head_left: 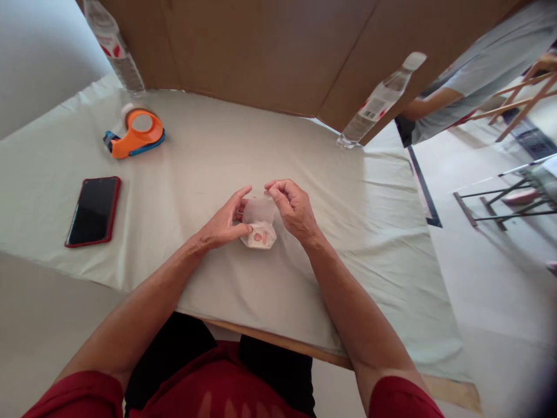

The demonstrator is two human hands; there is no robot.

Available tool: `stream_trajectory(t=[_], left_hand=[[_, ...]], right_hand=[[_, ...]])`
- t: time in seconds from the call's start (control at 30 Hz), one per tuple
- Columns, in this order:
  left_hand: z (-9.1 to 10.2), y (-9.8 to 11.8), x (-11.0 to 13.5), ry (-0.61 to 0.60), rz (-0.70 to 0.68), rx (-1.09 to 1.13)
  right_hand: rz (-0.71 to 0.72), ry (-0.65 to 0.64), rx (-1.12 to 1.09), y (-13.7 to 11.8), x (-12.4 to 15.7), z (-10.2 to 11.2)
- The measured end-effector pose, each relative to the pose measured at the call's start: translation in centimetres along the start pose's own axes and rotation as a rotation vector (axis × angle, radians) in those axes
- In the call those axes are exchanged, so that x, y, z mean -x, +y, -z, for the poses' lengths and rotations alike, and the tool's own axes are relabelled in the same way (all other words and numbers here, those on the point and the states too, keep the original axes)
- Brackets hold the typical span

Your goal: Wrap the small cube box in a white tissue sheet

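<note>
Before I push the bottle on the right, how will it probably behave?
The bottle may tip easily, because it stands tall on a narrow base. If it falls, it would probably roll, being round. It looks like clear, thin plastic, so it might dent when gripped.

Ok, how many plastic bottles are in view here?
2. The left bottle stands near the left end of the cardboard, its top cut by the frame; the right bottle stands near the cardboard's right end. Others may be hidden behind it.
</note>
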State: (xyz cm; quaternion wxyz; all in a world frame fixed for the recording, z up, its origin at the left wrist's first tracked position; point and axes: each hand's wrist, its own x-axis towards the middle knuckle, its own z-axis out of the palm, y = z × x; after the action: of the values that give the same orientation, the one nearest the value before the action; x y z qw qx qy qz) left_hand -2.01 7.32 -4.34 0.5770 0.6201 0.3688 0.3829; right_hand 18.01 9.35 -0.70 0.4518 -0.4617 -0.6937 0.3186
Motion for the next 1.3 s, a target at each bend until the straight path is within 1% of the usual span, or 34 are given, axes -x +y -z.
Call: stream_trajectory(t=[0.1, 0.17, 0.23, 0.33, 0.4, 0.47, 0.5, 0.53, 0.57, 0.67, 0.7, 0.73, 0.8, 0.87, 0.93, 0.97, 1.0, 1.07, 1.17, 1.23, 1.3], left_hand=[[-0.2, 0.8, 0.1, -0.065, 0.052, 0.108], [-0.4, 1.4, 0.1, -0.059, 0.080, 0.126], [-0.6, 1.7, 0.1, -0.001, 0.108, 0.098], [-0.7, 1.9, 0.0, 0.126, 0.156, -0.004], [-0.6, 1.7, -0.1, 0.208, 0.180, -0.016], [-0.5, 1.6, -0.3, 0.289, 0.208, 0.062], [-0.4, 1.5, -0.4, 0.325, 0.226, 0.121], [-0.3, 1.4, -0.5, 0.352, 0.245, 0.180], [-0.3, 1.4, -0.6, 0.369, 0.261, 0.228], [-0.2, 1.3, -0.8, 0.392, 0.291, 0.303], [-0.3, 1.3, -0.8, 0.397, 0.298, 0.314], [-0.3, 1.3, -0.8, 0.402, 0.304, 0.323], [-0.4, 1.4, -0.8, 0.398, 0.299, 0.343], [-0.5, 1.6, -0.7, 0.372, 0.264, 0.357], [-0.5, 1.7, -0.7, 0.355, 0.224, 0.358], [-0.5, 1.7, -0.7, 0.363, 0.213, 0.353], [-0.5, 1.7, -0.8, 0.385, 0.211, 0.347], [-0.3, 1.5, -1.0, 0.461, 0.225, 0.338], [0.1, 1.1, -1.3, 0.573, 0.230, 0.289], [0.4, 1.1, -1.2, 0.655, 0.166, 0.161], [0.5, 1.4, -0.9, 0.733, 0.071, -0.028]], right_hand=[[-0.020, 0.029, -0.048, 0.3, 0.0, 0.1], [-0.038, 0.046, -0.074, 0.5, -0.1, 0.2], [-0.052, 0.054, -0.086, 0.6, -0.1, 0.2], [-0.045, 0.075, -0.079, 0.6, -0.3, 0.0], [-0.019, 0.162, -0.063, 0.3, -0.4, 0.0], [0.008, 0.268, -0.052, -0.5, -0.5, 0.5], [0.012, 0.289, -0.046, -1.0, -0.5, 0.9], [0.010, 0.265, -0.034, -1.6, -0.5, 1.3], [0.001, 0.187, -0.009, -2.3, -0.4, 1.8], [-0.033, -0.174, 0.157, -3.9, 0.1, 2.6], [-0.042, -0.252, 0.235, -4.2, 0.2, 2.5], [-0.053, -0.292, 0.319, -4.4, 0.4, 2.2], [-0.093, -0.283, 0.494, -4.4, 0.8, 1.1], [-0.150, -0.264, 0.645, -4.1, 1.1, -0.2], [-0.192, -0.265, 0.726, -3.4, 1.1, -1.1], [-0.201, -0.265, 0.729, -2.9, 0.9, -1.2], [-0.207, -0.260, 0.703, -2.4, 0.7, -1.1], [-0.239, -0.223, 0.532, -1.2, 0.2, -0.5], [-0.392, -0.148, 0.059, 0.9, -0.5, 0.7], [-0.508, -0.136, -0.224, 2.1, -0.6, 1.0], [-0.577, -0.141, -0.408, 2.7, -0.5, 0.8]])
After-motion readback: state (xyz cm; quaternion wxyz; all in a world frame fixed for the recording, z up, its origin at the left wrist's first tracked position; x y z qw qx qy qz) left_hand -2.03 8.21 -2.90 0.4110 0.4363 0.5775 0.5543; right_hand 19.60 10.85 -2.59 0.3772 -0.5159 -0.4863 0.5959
